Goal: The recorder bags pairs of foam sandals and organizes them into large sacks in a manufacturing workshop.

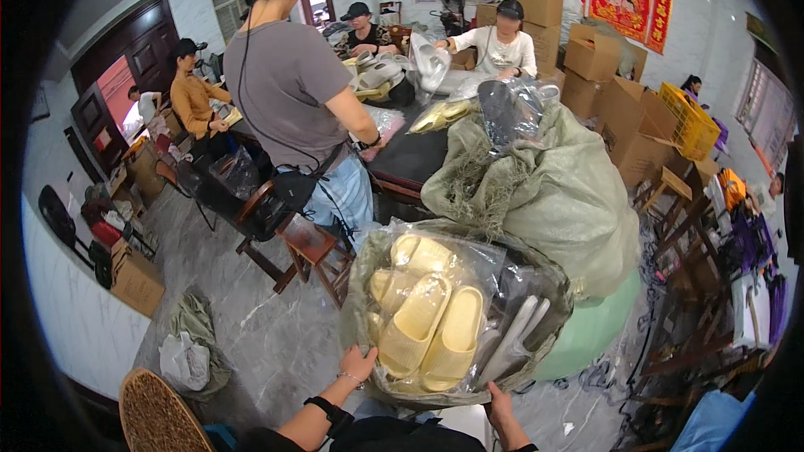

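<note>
In front of me is an open grey-green woven sack (356,301) with its rim rolled down. It is filled with pale yellow slide sandals (416,326) in clear plastic bags, and a pair of light grey slides (512,336) lies at its right side. My left hand (358,363) grips the sack's near left edge, fingers closed on the fabric. At the near right edge my right hand (500,406) also holds the sack, its thumb on the rim and its other fingers partly hidden beneath.
A bulging woven sack (569,201) stands just beyond, bagged slides (511,113) on top. A standing person (293,84) works left of the dark table (406,159); others sit around it. A wooden stool (311,243) and a cork-topped seat (159,414) are at left, cardboard boxes (636,130) at right.
</note>
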Motion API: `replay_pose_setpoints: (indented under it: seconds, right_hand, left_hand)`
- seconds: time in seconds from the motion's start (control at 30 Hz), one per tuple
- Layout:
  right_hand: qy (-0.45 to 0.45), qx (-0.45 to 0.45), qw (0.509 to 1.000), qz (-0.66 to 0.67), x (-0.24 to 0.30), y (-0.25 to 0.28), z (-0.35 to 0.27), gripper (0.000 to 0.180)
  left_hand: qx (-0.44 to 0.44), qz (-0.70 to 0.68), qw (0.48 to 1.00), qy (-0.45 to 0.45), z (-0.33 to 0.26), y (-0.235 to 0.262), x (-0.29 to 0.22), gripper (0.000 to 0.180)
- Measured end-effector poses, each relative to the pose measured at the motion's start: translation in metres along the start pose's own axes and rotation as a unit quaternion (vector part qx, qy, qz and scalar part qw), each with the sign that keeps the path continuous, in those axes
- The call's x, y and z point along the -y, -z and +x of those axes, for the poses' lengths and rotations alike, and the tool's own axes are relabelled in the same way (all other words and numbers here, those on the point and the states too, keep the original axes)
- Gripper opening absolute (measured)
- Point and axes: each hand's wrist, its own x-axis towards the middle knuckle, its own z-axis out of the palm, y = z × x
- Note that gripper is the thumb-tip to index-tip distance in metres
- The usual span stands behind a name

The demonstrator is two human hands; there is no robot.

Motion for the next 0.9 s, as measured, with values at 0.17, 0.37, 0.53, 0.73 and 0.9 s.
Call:
replay_pose_setpoints:
  seconds: [0.17, 0.37, 0.53, 0.73, 0.9]
  right_hand:
    - [0.126, -0.012, 0.992, 0.018, 0.075, -0.032, -0.035, 0.028]
    - [0.154, 0.002, 0.983, 0.098, 0.074, 0.009, -0.001, 0.027]
    - [0.133, -0.078, 0.984, 0.086, 0.051, 0.005, 0.012, 0.026]
    - [0.126, -0.061, 0.990, 0.003, 0.029, 0.028, 0.042, 0.041]
    - [0.111, -0.061, 0.982, -0.138, 0.052, -0.024, -0.003, 0.052]
  left_hand:
    - [0.025, -0.003, 1.000, -0.009, -0.009, -0.014, -0.044, 0.049]
    - [0.075, -0.007, 0.996, 0.040, -0.020, -0.050, -0.057, 0.050]
    - [0.187, 0.038, 0.977, 0.094, -0.038, -0.072, -0.035, 0.065]
    - [0.310, -0.103, 0.944, 0.038, -0.040, -0.043, -0.006, 0.077]
    - [0.261, -0.171, 0.950, 0.008, -0.038, -0.017, 0.021, 0.070]
